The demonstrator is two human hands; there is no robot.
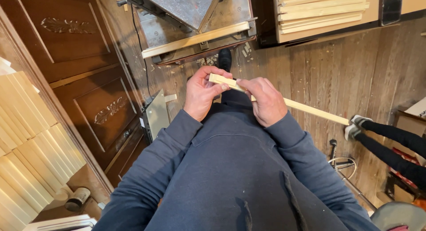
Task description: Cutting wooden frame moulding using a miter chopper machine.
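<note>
Both hands are on one thin wooden strip, held out in front of the chest above the plank floor. The left hand pinches its near end between thumb and fingertips; the right hand is curled around it just beside. The strip looks whole and uncut, so the work on it seems barely started. More strips wait: a stack on the bench, one on the saw table.
</note>
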